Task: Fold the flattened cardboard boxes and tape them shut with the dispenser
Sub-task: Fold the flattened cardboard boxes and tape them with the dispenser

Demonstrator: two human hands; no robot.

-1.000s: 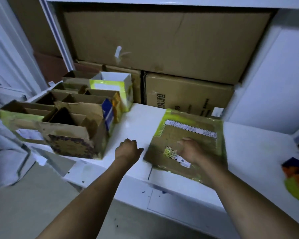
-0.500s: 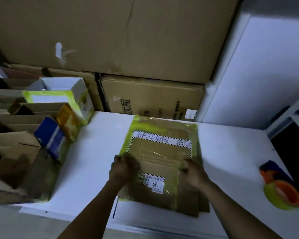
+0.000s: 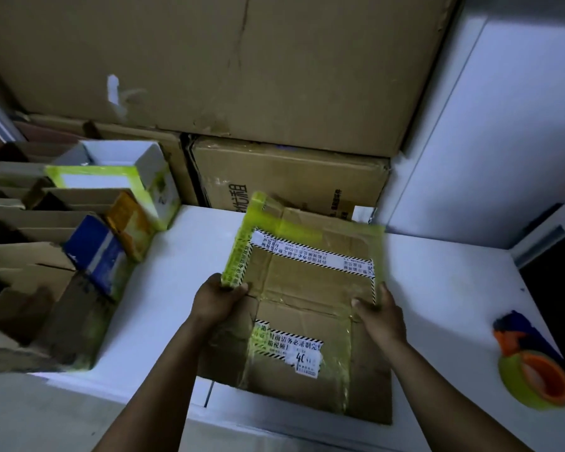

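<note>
The flattened cardboard box point(image 3: 307, 288) lay in the middle of the white table point(image 3: 193, 256), its near end over the front edge and its far part raised. The left hand point(image 3: 216, 300) gripped the left edge, fingers curled around the yellow-green taped border. The right hand point(image 3: 380, 313) held the right edge, thumb on top; its other fingers were probably under the cardboard, hidden. The tape dispenser point(image 3: 532, 367) lay well apart at the right. Open boxes point(image 3: 79, 239) stood at the left.
</note>
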